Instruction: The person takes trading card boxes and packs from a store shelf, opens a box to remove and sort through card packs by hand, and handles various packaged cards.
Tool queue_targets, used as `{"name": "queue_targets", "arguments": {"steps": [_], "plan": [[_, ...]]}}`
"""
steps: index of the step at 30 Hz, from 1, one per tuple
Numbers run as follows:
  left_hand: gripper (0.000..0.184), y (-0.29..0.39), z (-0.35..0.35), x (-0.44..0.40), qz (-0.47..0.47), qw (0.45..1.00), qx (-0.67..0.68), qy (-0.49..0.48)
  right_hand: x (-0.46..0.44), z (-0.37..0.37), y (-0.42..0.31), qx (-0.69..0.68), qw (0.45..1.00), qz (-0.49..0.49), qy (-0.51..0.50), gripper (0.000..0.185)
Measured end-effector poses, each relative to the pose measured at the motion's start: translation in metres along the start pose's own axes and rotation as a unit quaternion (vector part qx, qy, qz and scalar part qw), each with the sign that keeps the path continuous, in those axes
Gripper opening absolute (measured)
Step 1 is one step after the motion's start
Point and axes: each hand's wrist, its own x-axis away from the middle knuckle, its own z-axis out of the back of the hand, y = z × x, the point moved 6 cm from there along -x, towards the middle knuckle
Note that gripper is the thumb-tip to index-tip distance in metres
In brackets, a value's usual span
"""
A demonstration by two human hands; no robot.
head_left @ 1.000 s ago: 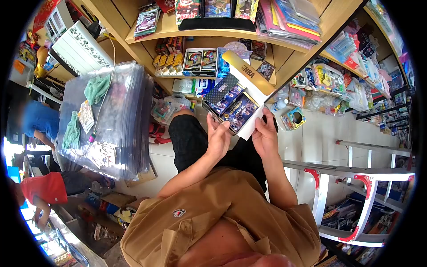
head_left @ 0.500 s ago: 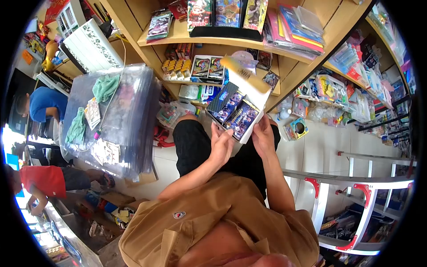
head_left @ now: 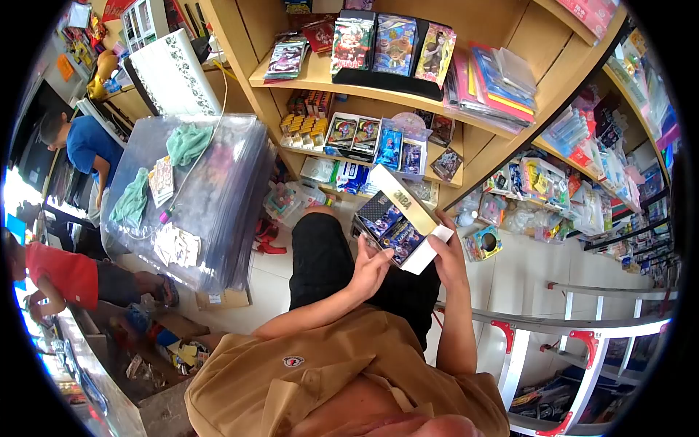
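Over my lap is a small card box (head_left: 369, 213), its top lifted and dark blue foil packs (head_left: 403, 241) showing in two rows. My left hand (head_left: 371, 268) grips the lower left edge, with the thumb near the packs. On the right side, my right hand (head_left: 451, 261) is closed on the box, the thumb against a white side flap (head_left: 428, 250). A gold lid flap (head_left: 405, 204) printed "NBA" stands along the packs' right side. The fingers under the box are hidden.
Ahead, a wooden shelf (head_left: 313, 75) holds card packs and an opened card box (head_left: 354, 136). At left stands a stack of clear plastic sheets (head_left: 211, 218) with green cloths. A metal ladder (head_left: 539, 317) lies at right. Two people (head_left: 93, 146) are at far left.
The lid flap has come down from upright towards the packs, and my right hand has shifted up onto the white flap. The view has moved, placing the shelf lower and further right.
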Motion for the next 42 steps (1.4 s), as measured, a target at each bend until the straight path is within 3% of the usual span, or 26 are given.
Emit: {"name": "queue_targets", "arguments": {"steps": [2,5,8,11,12,14,16,17,19,20,21,23,25,26,27,29,30,32,33,35,36,37,39,40,41,42], "plan": [[0.072,-0.001,0.010,0.004,0.014,1.000,0.004,-0.004,0.009,0.001,0.009,-0.017,0.997,-0.071,-0.036,0.078],[0.073,-0.001,0.026,0.019,0.020,1.000,-0.021,0.002,0.018,-0.001,0.021,-0.016,0.998,-0.009,-0.064,0.074],[0.071,-0.002,0.046,0.033,0.014,0.997,-0.070,-0.002,0.027,-0.016,0.044,-0.050,0.996,-0.060,-0.045,0.069],[0.072,-0.005,0.070,0.046,0.042,0.994,-0.083,0.054,0.031,-0.020,0.068,-0.060,0.991,-0.120,-0.015,0.063],[0.076,-0.007,0.090,0.052,0.079,0.982,-0.142,0.097,0.030,-0.015,0.078,-0.055,0.990,-0.124,-0.041,0.061],[0.095,0.009,0.111,0.059,-0.024,0.962,-0.236,0.134,0.030,-0.004,0.094,-0.046,0.987,-0.142,-0.062,0.055],[0.111,0.042,0.118,0.059,-0.096,0.890,-0.418,0.156,0.028,0.000,0.097,0.000,0.986,-0.154,-0.070,0.055],[0.103,0.060,0.107,0.054,-0.120,0.803,-0.575,0.100,0.030,0.000,0.101,0.047,0.982,-0.166,-0.080,0.054],[0.091,0.075,0.106,0.039,-0.109,0.709,-0.695,-0.049,0.025,-0.009,0.097,0.072,0.976,-0.172,-0.114,0.052],[0.084,0.084,0.088,0.030,-0.099,0.755,-0.644,-0.078,0.023,-0.015,0.097,0.075,0.972,-0.172,-0.143,0.053],[0.084,0.091,0.076,0.023,-0.116,0.756,-0.635,-0.109,0.020,-0.019,0.098,0.079,0.967,-0.170,-0.170,0.053],[0.068,0.093,0.083,0.003,-0.085,0.792,-0.594,-0.114,0.011,-0.018,0.095,0.107,0.970,-0.131,-0.175,0.049],[0.043,0.082,0.113,-0.028,-0.073,0.811,-0.576,-0.066,0.003,-0.012,0.088,0.245,0.945,-0.047,-0.212,0.049],[0.023,0.074,0.120,-0.037,-0.020,0.823,-0.567,-0.032,0.001,0.001,0.095,0.316,0.929,-0.084,-0.173,0.053],[0.021,0.072,0.116,-0.046,-0.027,0.810,-0.585,-0.011,0.003,-0.011,0.073,0.371,0.921,-0.020,-0.120,0.056],[0.023,0.075,0.104,-0.053,-0.004,0.774,-0.632,0.039,0.008,-0.022,0.055,0.499,0.857,0.125,-0.023,0.055],[0.031,0.073,0.106,-0.058,-0.056,0.783,-0.616,0.064,0.009,-0.029,0.050,0.502,0.855,0.125,-0.023,0.055],[0.030,0.063,0.111,-0.064,-0.047,0.817,-0.571,0.068,0.014,-0.048,0.025,0.544,0.807,0.230,0.009,0.056],[0.030,0.060,0.113,-0.065,-0.036,0.846,-0.527,0.073,0.012,-0.054,0.019,0.545,0.806,0.231,0.010,0.056],[0.028,0.059,0.116,-0.068,-0.007,0.842,-0.536,0.055,-0.005,-0.047,0.017,0.420,0.896,0.120,0.078,0.057],[0.027,0.056,0.112,-0.068,-0.008,0.865,-0.502,0.021,-0.014,-0.041,0.019,0.418,0.902,0.065,0.091,0.066],[0.027,0.056,0.107,-0.068,-0.010,0.884,-0.467,-0.013,-0.020,-0.045,0.016,0.418,0.902,0.069,0.090,0.066],[0.029,0.057,0.107,-0.068,-0.022,0.877,-0.478,-0.032,-0.023,-0.071,-0.004,0.554,0.804,0.203,0.077,0.081],[0.032,0.057,0.107,-0.067,-0.030,0.870,-0.489,-0.050,-0.022,-0.087,-0.011,0.602,0.763,0.230,0.050,0.097],[0.034,0.057,0.106,-0.064,-0.038,0.863,-0.499,-0.066,-0.025,-0.094,-0.013,0.601,0.764,0.230,0.047,0.097],[0.039,0.058,0.106,-0.063,-0.051,0.850,-0.519,-0.072,-0.027,-0.108,-0.012,0.649,0.712,0.268,0.004,0.101]]}}
